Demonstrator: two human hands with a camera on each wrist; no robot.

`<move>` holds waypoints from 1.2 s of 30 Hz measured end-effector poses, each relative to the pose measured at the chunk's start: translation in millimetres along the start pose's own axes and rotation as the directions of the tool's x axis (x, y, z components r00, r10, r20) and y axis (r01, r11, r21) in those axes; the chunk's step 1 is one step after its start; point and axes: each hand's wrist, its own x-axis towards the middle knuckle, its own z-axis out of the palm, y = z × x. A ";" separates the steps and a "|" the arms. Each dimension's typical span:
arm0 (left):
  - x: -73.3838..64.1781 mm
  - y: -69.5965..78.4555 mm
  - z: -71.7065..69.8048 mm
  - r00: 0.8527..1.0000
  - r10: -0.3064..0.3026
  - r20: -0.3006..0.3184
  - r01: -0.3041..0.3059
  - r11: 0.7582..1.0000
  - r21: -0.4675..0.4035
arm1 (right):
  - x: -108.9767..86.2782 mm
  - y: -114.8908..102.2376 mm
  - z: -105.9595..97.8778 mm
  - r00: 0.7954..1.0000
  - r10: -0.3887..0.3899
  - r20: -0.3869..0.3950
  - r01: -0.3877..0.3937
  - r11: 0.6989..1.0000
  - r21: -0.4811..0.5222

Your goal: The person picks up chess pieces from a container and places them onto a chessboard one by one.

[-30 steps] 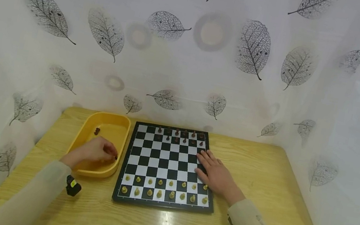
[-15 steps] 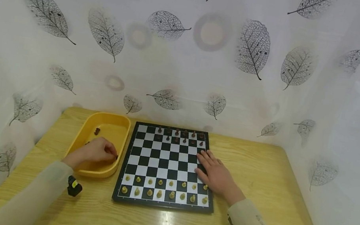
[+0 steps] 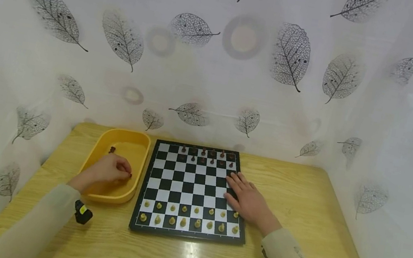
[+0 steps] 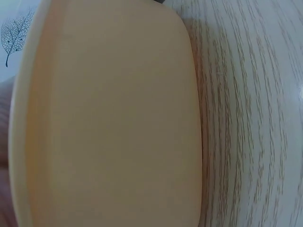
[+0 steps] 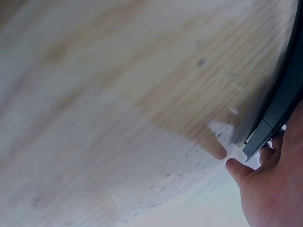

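Observation:
In the head view my left hand is over the yellow tray, pinching a small dark red chess piece between thumb and fingertips. Another dark chess piece lies in the tray beyond the knuckles. The tray's outer wall fills most of the left wrist view and hides nearly all of that hand. My right hand rests with straight fingers on the right edge of the chessboard. In the right wrist view, the right hand touches the board's black side.
Pale yellow chess pieces stand in two rows along the board's near side. Dark red pieces stand on its far rows, towards the right. A white leaf-print curtain surrounds the wooden table at the back and sides.
My left hand has shifted slightly away from the tray's right wall and a little farther back, carrying the dark piece. The right hand has stayed still.

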 end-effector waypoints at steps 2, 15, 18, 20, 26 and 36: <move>-0.3 -0.2 -0.6 1.000 -0.003 -0.018 0.003 1.000 -0.007 | -0.1 -0.2 0.3 1.000 0.000 0.002 0.000 1.000 0.001; 1.1 7.7 -10.8 0.963 0.087 -0.254 -0.091 0.996 -0.006 | -0.7 -1.6 -1.6 1.000 0.004 0.004 -0.004 1.000 -0.002; 1.1 10.1 -15.9 0.959 0.076 -0.272 -0.089 0.995 -0.035 | -0.5 -1.2 -1.6 1.000 0.001 0.006 -0.001 1.000 0.000; 0.7 12.6 -19.3 0.959 0.075 -0.272 -0.090 0.995 -0.041 | -0.4 -0.6 -1.0 1.000 0.001 0.007 -0.001 1.000 -0.003; 3.6 25.6 -25.9 0.951 0.101 -0.292 -0.116 0.993 -0.034 | 0.0 1.6 2.1 1.000 -0.004 0.003 0.004 1.000 0.003; 19.8 51.8 -22.6 0.945 0.139 -0.296 -0.138 0.990 0.025 | -0.6 0.8 2.1 1.000 -0.013 -0.018 0.013 1.000 0.004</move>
